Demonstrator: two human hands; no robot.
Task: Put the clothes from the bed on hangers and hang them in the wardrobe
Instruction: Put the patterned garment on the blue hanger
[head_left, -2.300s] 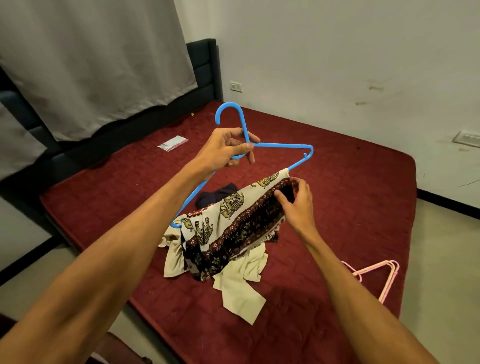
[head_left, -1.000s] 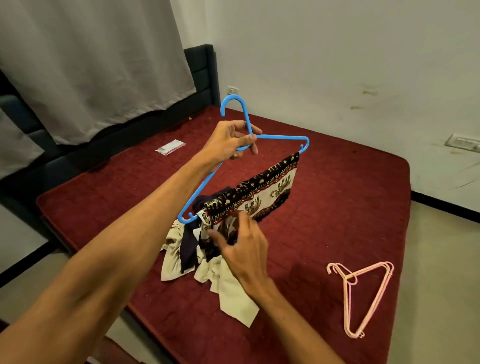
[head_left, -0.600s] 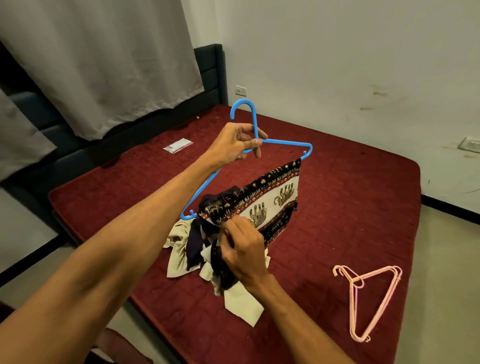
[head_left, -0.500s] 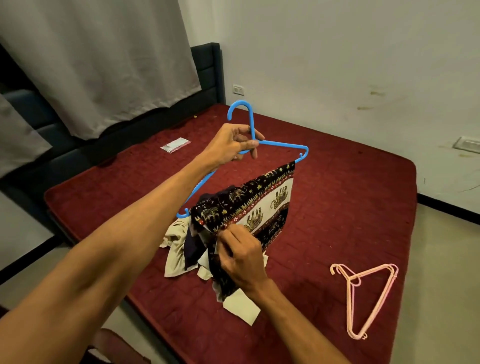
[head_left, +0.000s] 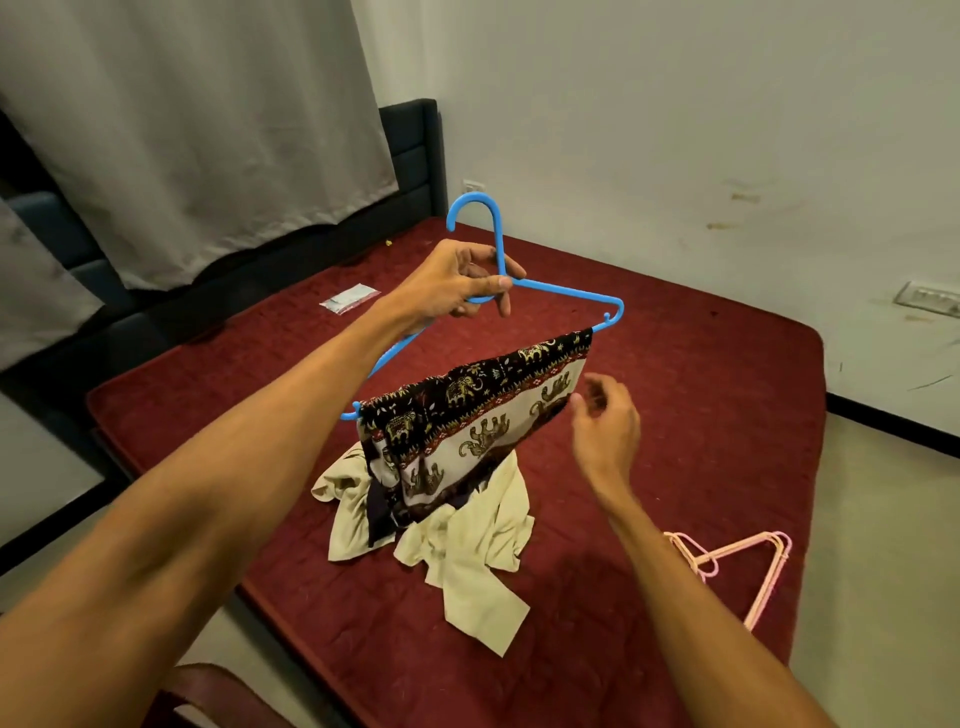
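One blue hanger (head_left: 566, 290); one elephant-print cloth (head_left: 467, 415); pink hangers (head_left: 740, 550), perhaps three stacked; one packet (head_left: 349, 300).

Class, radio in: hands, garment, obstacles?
Left hand grips blue hanger. Right hand open beside elephant-print garment draped over hanger bar. No obstruction seen.

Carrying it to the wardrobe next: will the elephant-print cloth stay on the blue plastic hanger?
Likely floppy: the elephant-print cloth hangs in folds over the blue plastic hanger. It looks thin and light, so may slide along the tilted bar the left hand holds.
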